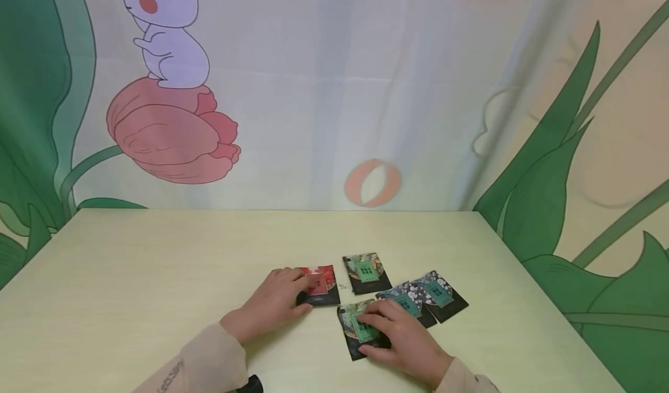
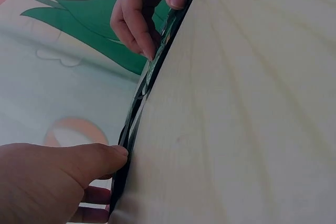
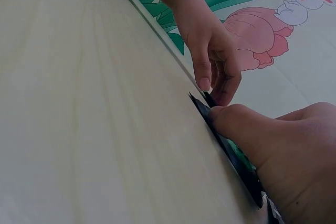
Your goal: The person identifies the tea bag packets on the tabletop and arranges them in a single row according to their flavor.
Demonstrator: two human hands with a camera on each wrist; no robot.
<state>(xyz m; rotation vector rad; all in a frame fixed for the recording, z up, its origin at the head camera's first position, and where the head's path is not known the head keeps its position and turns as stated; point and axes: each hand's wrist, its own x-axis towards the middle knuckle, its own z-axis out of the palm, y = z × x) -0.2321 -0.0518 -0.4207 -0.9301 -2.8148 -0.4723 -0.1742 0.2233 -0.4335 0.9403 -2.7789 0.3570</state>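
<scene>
Head: I see the left hand [image 1: 274,301] pinching the red packet [image 1: 326,288] on the table [image 1: 157,282], the right hand [image 1: 401,335] pinching the nearer green packet [image 1: 366,332] beside two floral packets [image 1: 441,293] | Left wrist: left thumb [image 2: 97,162] on a dark edge | Right wrist: right thumb [image 3: 244,124] down, other fingers hidden

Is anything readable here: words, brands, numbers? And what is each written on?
None reads clearly.
Red packet: label characters too small, partly covered.
Two green-labelled packets: characters too small.
Two flowered blue packets: characters too small.
Left sleeve: lettering blurred.
Curtain: orange lettering, blurred, cut off at top.
</scene>
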